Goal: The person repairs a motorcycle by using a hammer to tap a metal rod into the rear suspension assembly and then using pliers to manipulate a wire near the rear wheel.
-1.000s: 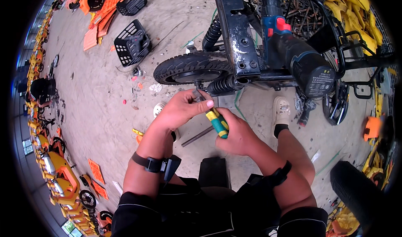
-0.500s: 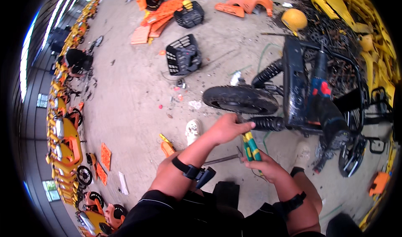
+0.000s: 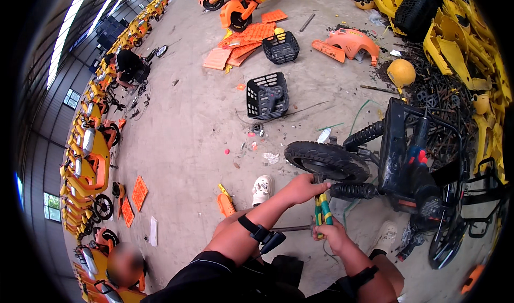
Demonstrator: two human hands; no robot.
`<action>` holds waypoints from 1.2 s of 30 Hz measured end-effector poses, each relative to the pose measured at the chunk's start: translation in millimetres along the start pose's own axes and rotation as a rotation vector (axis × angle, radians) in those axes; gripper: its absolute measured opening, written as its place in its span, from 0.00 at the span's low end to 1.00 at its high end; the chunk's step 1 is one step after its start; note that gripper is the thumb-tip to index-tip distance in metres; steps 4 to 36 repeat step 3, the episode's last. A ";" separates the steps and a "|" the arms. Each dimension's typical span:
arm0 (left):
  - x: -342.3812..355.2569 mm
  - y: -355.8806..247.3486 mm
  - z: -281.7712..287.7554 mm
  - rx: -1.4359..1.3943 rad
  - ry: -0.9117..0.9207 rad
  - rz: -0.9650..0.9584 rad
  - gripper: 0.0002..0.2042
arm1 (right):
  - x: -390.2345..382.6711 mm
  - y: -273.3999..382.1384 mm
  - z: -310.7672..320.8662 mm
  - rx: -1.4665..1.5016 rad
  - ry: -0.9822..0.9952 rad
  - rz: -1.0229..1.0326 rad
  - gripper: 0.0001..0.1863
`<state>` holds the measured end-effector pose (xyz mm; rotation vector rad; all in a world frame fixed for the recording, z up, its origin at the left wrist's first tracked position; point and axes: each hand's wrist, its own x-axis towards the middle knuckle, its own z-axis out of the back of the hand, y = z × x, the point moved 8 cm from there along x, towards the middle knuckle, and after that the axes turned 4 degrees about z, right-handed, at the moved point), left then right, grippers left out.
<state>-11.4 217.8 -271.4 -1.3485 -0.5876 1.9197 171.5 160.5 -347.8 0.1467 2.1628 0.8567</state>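
Observation:
A pair of pliers with green and yellow handles (image 3: 324, 211) points toward the hub of a black-tyred wheel (image 3: 327, 160). My right hand (image 3: 333, 234) is closed round the lower part of the handles. Beside the wheel hub, my left hand (image 3: 304, 189) is closed, its thumb reaching to the plier jaws. What its fingers grip is hidden. A black spring shock absorber (image 3: 353, 190) runs from there to a black scooter frame (image 3: 393, 142), and a second shock absorber (image 3: 364, 135) sits on the wheel's far side. A cordless power tool (image 3: 420, 155) with a red switch rests on the frame.
Two black baskets (image 3: 267, 95) and orange panels (image 3: 243, 43) lie ahead. A metal parts heap (image 3: 444, 102) and yellow body panels (image 3: 455, 46) fill the right. Scooters (image 3: 88, 153) line the left, where another person (image 3: 128, 64) crouches. A rod (image 3: 294, 228) lies near my feet.
The view has shifted, so the floor and scooter sit lower and farther right. My hands stay together at the wheel hub. My right hand's fingers now wrap farther round the plier handles.

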 end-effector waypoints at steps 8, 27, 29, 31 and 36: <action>5.2 17.3 1.5 0.061 -0.078 0.007 0.32 | 5.6 -5.9 2.8 -0.061 0.037 0.022 0.23; 5.2 17.3 1.5 0.061 -0.078 0.007 0.32 | 5.6 -5.9 2.8 -0.061 0.037 0.022 0.23; 5.2 17.3 1.5 0.061 -0.078 0.007 0.32 | 5.6 -5.9 2.8 -0.061 0.037 0.022 0.23; 5.2 17.3 1.5 0.061 -0.078 0.007 0.32 | 5.6 -5.9 2.8 -0.061 0.037 0.022 0.23; 5.2 17.3 1.5 0.061 -0.078 0.007 0.32 | 5.6 -5.9 2.8 -0.061 0.037 0.022 0.23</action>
